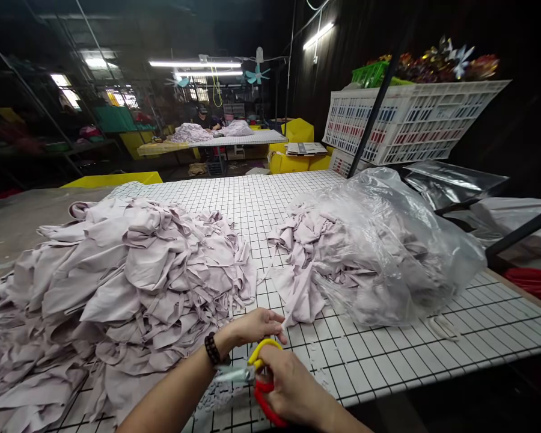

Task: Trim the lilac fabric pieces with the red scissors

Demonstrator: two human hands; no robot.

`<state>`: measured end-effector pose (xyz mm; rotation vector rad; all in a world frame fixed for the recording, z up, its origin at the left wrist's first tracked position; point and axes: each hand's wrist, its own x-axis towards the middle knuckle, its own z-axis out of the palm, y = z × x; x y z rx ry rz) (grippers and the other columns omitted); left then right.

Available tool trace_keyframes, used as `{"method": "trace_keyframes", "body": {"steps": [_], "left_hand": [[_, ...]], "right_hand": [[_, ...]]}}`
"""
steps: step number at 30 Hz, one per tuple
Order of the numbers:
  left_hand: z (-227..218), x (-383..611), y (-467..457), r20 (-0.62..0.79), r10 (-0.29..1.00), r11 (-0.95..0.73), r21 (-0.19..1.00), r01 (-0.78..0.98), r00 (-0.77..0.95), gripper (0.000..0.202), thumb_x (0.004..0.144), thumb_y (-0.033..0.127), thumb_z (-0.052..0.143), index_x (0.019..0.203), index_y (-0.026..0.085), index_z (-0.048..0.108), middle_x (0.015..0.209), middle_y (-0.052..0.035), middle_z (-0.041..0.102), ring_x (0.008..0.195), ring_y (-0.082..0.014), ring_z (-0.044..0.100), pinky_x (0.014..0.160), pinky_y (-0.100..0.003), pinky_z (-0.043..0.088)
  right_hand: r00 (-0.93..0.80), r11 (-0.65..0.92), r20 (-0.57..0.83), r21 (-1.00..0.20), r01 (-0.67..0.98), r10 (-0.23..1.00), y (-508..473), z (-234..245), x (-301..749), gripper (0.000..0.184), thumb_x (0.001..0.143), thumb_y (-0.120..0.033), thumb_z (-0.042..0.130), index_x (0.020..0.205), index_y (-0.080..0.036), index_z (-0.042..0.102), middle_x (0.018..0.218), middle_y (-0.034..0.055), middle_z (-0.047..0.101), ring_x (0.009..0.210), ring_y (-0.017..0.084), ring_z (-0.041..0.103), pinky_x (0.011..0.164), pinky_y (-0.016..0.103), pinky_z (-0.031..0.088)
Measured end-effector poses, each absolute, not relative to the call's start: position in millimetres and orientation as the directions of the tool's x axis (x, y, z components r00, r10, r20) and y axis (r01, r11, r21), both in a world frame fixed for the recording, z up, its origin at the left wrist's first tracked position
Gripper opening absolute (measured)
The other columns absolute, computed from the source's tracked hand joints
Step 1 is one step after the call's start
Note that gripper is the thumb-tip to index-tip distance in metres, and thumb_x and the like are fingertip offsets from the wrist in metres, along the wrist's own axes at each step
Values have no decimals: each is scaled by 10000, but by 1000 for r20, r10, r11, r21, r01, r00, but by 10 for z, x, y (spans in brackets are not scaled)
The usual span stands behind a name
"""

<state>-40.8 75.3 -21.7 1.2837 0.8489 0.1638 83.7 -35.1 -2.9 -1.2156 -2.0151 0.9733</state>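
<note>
- White, black-gridded worktable [261,187] spans the view.
- Pale lilac fabric heap [130,270] covers its left side.
- Clear plastic bag [390,195] lies at right, lilac fabric pieces [301,291] spilling from it.
- Right hand [293,382] grasps yellow-and-red-handled scissors [252,373], blades pointing left.
- Left hand [255,325] meets the pieces' nearest corner; whether it pinches, I cannot tell.
- Dark beaded bracelet [211,349] circles the left wrist.

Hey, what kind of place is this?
Probably a garment or textile workshop: pale fabric pieces lie heaped on a grid-lined worktable, the right hand holds scissors, and another person is at a farther table with more cloth.
</note>
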Motion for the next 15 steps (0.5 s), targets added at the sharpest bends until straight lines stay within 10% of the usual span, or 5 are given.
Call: {"method": "trace_keyframes", "body": {"steps": [8,15], "left_hand": [[-138,-407,724,-315,699,-8,894,448,642,298,813,374,540,655,168,686,557,-12,638,445,-116,446,482,-209,317],[278,-215,393,-150,626,-220,908,358,765,284,893,300,454,790,168,684,717,-17,652,628,-124,549,591,-198,395]], "right_hand": [[444,-179,48,-872,456,895,39,-376,1498,218,778,-361,528,921,-200,499,853,61,616,680,200,572,631,304,426],[279,-56,36,-947,316,960,656,-359,1422,266,751,-254,497,1007,-185,473,863,37,634,725,165,591,651,258,457]]}}
